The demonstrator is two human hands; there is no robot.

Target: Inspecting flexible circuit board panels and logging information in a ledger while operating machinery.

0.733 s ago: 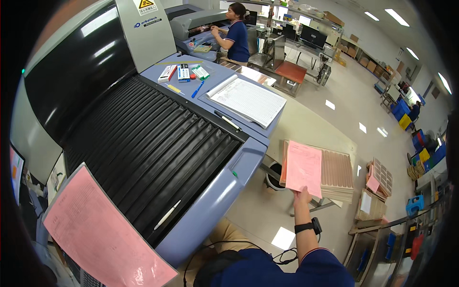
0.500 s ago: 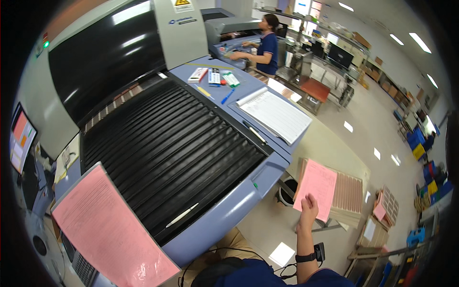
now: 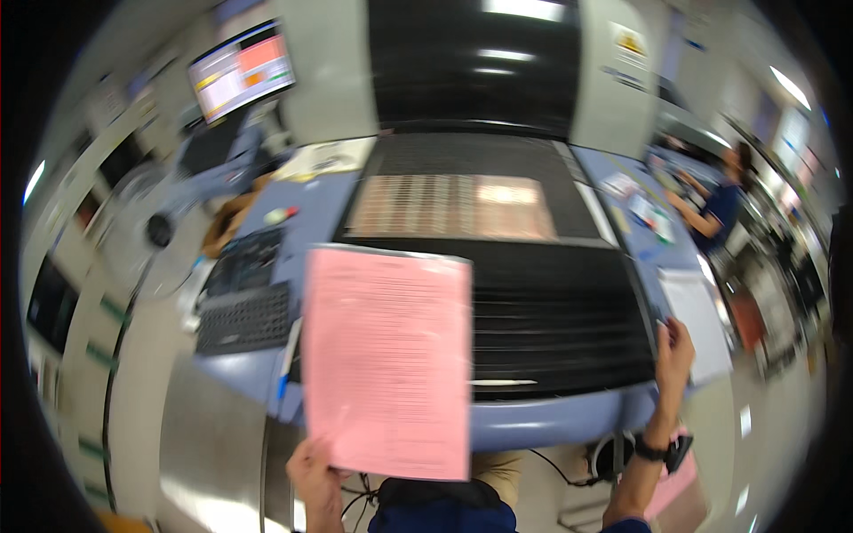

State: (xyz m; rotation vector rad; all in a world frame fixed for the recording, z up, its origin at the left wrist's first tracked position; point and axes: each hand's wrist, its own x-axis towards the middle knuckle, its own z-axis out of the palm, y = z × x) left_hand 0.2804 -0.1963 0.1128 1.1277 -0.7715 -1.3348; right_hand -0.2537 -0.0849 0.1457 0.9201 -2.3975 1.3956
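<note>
My left hand (image 3: 313, 473) grips the bottom corner of a pink printed sheet (image 3: 388, 360) and holds it upright in front of me, over the front of a big machine with a black ribbed bed (image 3: 551, 306). My right hand (image 3: 673, 348) is raised at the machine's right front corner, touching its blue edge beside a white paper stack (image 3: 702, 320); nothing shows in its fingers. A printed sheet (image 3: 453, 206) of many small panels lies on the bed further back. A black watch sits on my right wrist.
A keyboard (image 3: 244, 315) lies on the blue ledge at the left, with a monitor (image 3: 242, 69) above it. Another person (image 3: 718, 200) in dark blue works at the far right. A pink sheet (image 3: 668, 487) lies low behind my right forearm.
The view has swung left to face the machine head-on. My right hand left the pink sheet on the low stack and rose to the machine's corner. The left-hand sheet now stands in the middle.
</note>
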